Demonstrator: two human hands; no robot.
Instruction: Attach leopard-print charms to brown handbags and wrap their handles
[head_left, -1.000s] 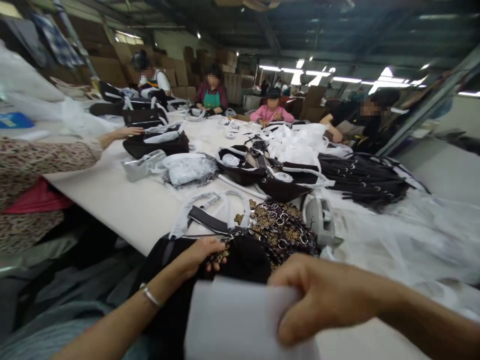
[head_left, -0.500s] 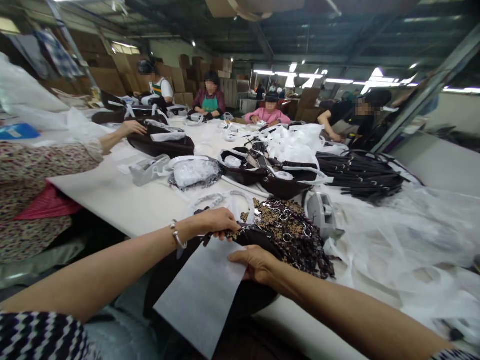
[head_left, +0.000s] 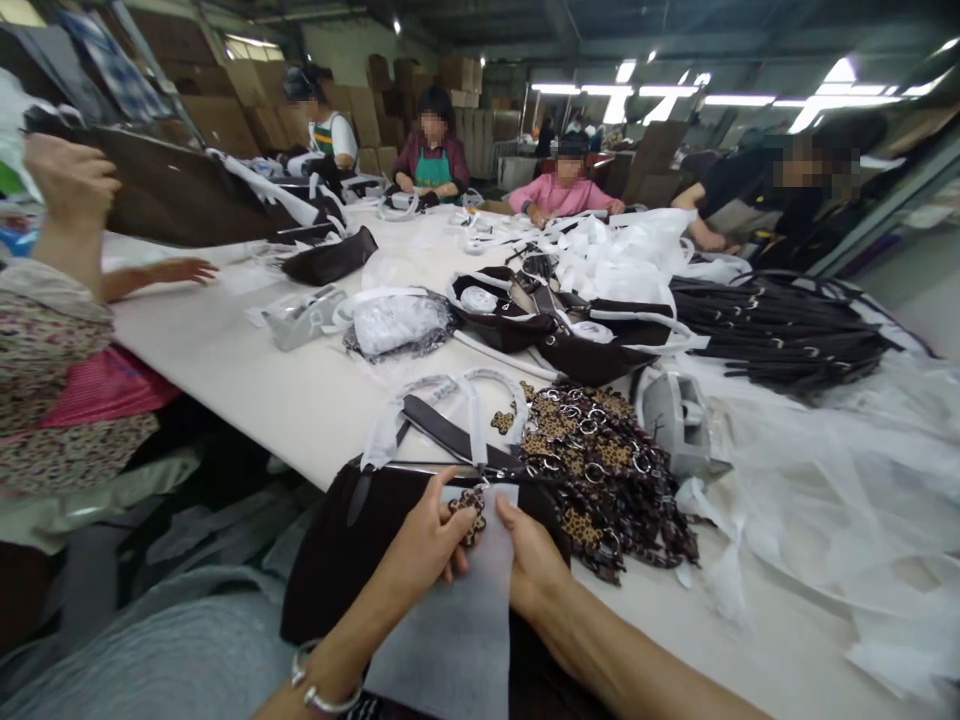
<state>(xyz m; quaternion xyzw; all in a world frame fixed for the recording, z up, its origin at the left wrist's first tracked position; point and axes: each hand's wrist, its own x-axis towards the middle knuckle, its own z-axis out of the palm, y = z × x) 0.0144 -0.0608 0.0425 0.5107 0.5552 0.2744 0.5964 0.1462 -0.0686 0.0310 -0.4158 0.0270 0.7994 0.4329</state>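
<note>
A dark brown handbag [head_left: 330,560] leans at the table's near edge, its handles [head_left: 384,425] wrapped in white. My left hand [head_left: 424,535] pinches a leopard-print flower charm [head_left: 474,512] that hangs at the bag's zipped top. Under the charm, a thin whitish sheet [head_left: 457,640] lies over the bag's front. My right hand [head_left: 536,560] grips the right edge of this sheet, thumb on top; its other fingers are mostly hidden behind the sheet. Just right of the bag is a heap of similar flower charms [head_left: 592,450] with metal rings and dark tassels.
A tape dispenser [head_left: 679,420] stands behind the charms, with dark straps [head_left: 780,325] piled beyond. More dark bags [head_left: 592,350] lie mid-table. Clear plastic wrapping [head_left: 840,490] spreads at right. At left, a co-worker's hand [head_left: 71,180] lifts a dark bag. Several people work across the table.
My left hand has come down from the bag's top edge onto the charm over the sheet. The sheet now hangs straighter against the bag. At left, the co-worker has raised a bag.
</note>
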